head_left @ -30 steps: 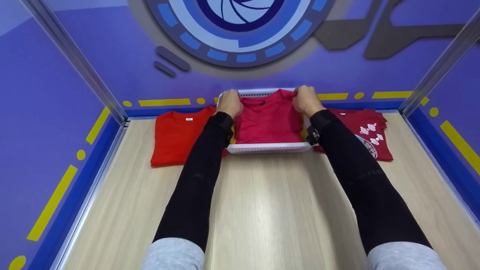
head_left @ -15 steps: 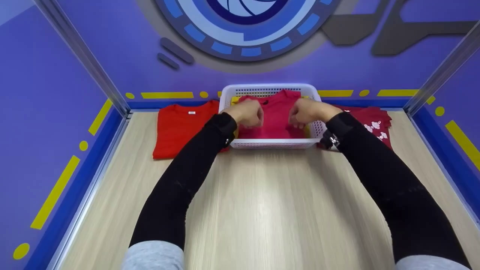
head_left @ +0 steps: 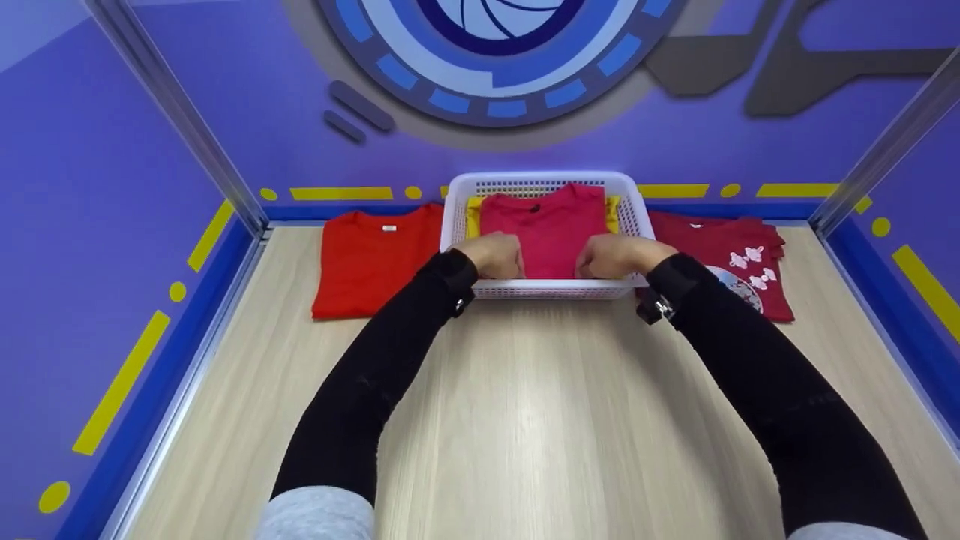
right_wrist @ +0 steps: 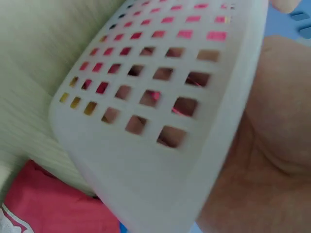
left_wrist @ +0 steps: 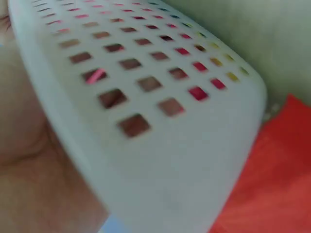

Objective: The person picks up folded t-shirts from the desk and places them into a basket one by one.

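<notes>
A folded pink T-shirt lies in a white plastic basket, above a yellow garment that shows at both sides. Inside the basket's near wall, my left hand has its fingers curled at the shirt's lower left edge. My right hand curls likewise at the lower right edge. Both seem to pinch the pink cloth, though the fingertips are mostly hidden. In the left wrist view, skin and pink cloth show through holes in the basket wall. The right wrist view shows much the same through the wall.
To the basket's left lies a folded red T-shirt. A dark red T-shirt with a white print lies to its right, partly behind my right forearm. The wooden table meets purple panels at the back and sides.
Both hands have left the shirt's shoulder area at the far rim and come nearer, down to its lower edge by the near wall. The basket's far rim now shows fully.
</notes>
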### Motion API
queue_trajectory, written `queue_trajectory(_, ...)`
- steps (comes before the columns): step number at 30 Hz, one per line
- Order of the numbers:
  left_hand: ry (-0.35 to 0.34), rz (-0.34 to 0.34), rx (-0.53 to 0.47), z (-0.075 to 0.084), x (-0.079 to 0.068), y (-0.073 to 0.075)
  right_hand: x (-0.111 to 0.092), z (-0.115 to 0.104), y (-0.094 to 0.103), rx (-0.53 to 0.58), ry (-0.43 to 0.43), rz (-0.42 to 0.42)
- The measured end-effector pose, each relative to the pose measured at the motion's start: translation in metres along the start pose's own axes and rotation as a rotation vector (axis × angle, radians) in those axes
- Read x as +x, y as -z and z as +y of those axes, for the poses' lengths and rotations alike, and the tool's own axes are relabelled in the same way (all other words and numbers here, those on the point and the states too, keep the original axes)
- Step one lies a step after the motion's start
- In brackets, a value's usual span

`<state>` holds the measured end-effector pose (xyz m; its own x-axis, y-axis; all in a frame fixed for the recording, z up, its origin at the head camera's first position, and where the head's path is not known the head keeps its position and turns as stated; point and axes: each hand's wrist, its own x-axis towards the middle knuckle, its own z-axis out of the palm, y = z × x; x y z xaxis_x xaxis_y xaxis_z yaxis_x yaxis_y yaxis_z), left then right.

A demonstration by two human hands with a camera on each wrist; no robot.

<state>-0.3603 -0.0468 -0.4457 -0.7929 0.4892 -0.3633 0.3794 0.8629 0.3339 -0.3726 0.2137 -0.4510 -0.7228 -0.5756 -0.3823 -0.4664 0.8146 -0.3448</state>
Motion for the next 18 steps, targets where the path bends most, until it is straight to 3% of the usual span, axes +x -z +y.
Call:
queue_trajectory(4, -0.039, 0.158, -0.088, 0.006, -0.013, -0.005, -0.014, -0.008, -0.004, 0.067, 0.020, 0.203)
queue_trajectory(8, -0.154, 0.294, -0.152, 0.021, -0.034, -0.012, -0.042, -0.025, -0.003, 0.152, 0.130, 0.378)
queue_trajectory(12, -0.257, 0.362, -0.127, 0.043, -0.058, -0.016, -0.068, -0.044, -0.007, 0.173, 0.237, 0.426)
queue_trajectory(15, -0.267, 0.396, -0.062, 0.051, -0.072, -0.024, -0.076, -0.053, -0.021, 0.167, 0.286, 0.429)
queue_trajectory(18, -0.270, 0.409, -0.009, 0.049, -0.079, -0.041, -0.078, -0.054, -0.042, 0.158, 0.328, 0.428)
